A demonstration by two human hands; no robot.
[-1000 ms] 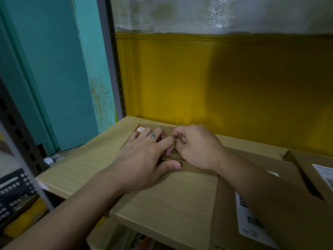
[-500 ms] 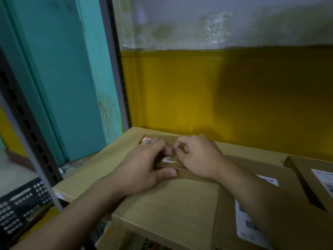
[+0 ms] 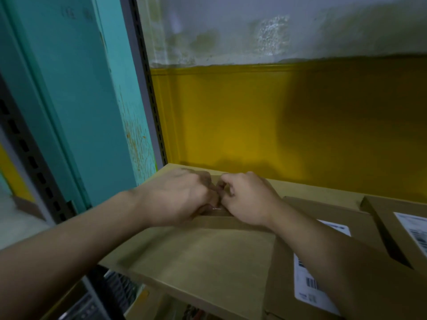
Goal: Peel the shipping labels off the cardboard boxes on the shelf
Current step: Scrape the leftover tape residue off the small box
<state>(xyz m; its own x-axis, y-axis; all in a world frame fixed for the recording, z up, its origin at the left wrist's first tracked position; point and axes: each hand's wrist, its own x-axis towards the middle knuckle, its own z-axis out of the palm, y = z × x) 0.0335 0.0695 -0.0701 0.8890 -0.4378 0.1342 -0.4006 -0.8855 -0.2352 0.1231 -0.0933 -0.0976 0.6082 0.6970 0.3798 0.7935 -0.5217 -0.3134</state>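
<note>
Head view: left hand [image 3: 178,199] and right hand [image 3: 247,199] met on top of a small cardboard box [image 3: 221,221] near the shelf's [image 3: 196,262] back-left corner. Left grip was curled over the box, thumb at its near edge. Right grip was curled tight, fingertips against the left's; what it pinched, cannot tell, blurred. A white sliver [image 3: 216,208] showed between the hands. A larger cardboard box [image 3: 323,209] with a shipping label [image 3: 309,285] sat toward the right edge, and another labelled box [image 3: 381,211] beside it.
</note>
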